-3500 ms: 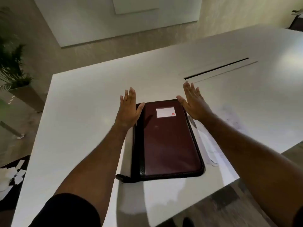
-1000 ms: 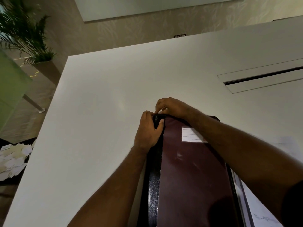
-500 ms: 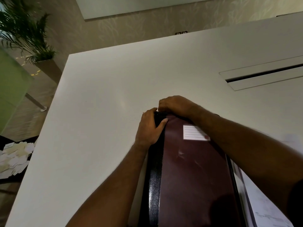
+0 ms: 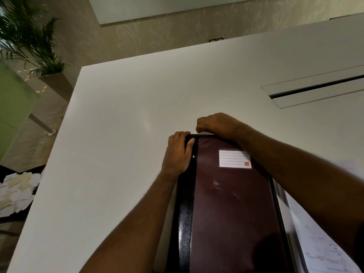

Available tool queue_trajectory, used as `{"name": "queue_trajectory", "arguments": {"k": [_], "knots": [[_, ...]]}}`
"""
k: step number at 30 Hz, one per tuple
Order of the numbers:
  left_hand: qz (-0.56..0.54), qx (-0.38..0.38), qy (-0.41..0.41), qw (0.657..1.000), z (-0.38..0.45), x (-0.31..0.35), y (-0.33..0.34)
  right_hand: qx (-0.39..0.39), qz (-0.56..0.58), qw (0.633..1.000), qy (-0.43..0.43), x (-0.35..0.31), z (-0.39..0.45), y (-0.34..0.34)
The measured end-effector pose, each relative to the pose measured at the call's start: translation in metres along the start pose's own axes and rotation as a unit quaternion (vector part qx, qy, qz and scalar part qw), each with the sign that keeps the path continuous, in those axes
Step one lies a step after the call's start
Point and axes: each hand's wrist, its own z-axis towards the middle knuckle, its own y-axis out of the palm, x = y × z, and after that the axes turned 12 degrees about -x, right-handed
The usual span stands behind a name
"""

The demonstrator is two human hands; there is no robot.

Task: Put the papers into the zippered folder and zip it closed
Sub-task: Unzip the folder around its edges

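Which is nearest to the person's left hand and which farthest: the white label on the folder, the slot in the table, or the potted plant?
From the left hand, in the head view:
1. White label, just to its right on the folder's cover.
2. Slot in the table, far right.
3. Potted plant, off the table, back left on the floor.

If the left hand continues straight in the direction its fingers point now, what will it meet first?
Probably nothing: the left hand grips the far left corner of the folder, and beyond its fingers only the bare white table shows. The right hand seems slightly to the side.
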Motion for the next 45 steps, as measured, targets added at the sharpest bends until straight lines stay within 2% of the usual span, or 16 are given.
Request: {"name": "queue_trajectory", "arguments": {"k": [16,27,36,45], "knots": [[-0.009,-0.002,-0.002,1.000,0.001,-0.003,0.002,0.025,0.034,0.998,0.038,0.028,-0.046,0.021],[0.004,-0.003,0.007,1.000,0.001,-0.003,0.001,0.008,0.024,0.998,0.057,0.046,-0.083,0.024],[-0.002,-0.006,0.003,1.000,0.002,-0.002,0.001,-0.010,0.014,0.995,0.103,0.054,-0.121,0.021],[0.000,-0.014,-0.016,1.000,0.002,-0.001,0.001,-0.003,0.055,0.987,0.152,0.063,-0.159,0.034]]}}
